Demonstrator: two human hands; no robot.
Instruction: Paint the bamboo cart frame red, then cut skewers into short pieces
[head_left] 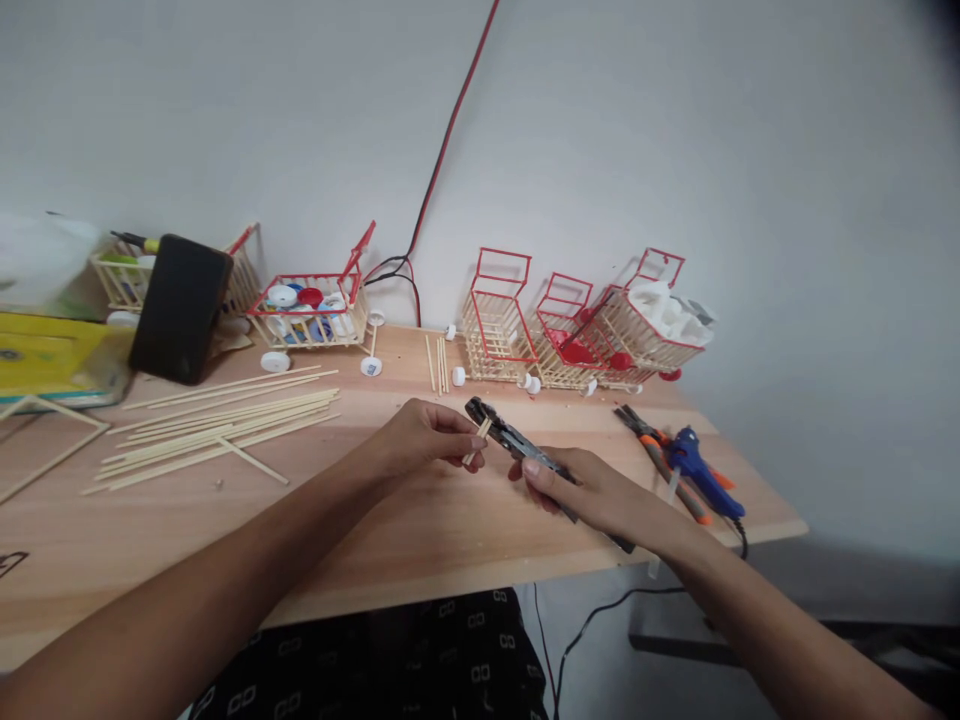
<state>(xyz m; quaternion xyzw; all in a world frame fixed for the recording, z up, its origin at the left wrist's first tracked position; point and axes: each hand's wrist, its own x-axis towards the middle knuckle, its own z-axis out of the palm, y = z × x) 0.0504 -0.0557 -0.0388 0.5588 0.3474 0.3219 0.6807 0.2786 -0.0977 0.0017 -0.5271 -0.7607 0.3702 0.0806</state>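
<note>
Several long sticks (217, 430) lie well to the left of the black tool (517, 440), clear of its swing. Farther back, beyond the tool and a little left of it, a few short sticks (441, 365) lie side by side; they might serve as a check on length. Just left of the tool's head, the left hand (439, 437) is nearly closed, pinching two or so small pieces of stick (482, 430) between thumb and fingers, right up by the head. Keeping that pinch firm and the ends level should help the pieces stay even, with fingertips well back from the edges. The right hand (570, 482) curls around the tool's handles; how far its jaws are parted I cannot tell. A square, steady squeeze would probably splinter less than a twist. Right of the tool, orange-handled pliers (664, 467) and a blue glue gun (697, 475) rest nearby.
</note>
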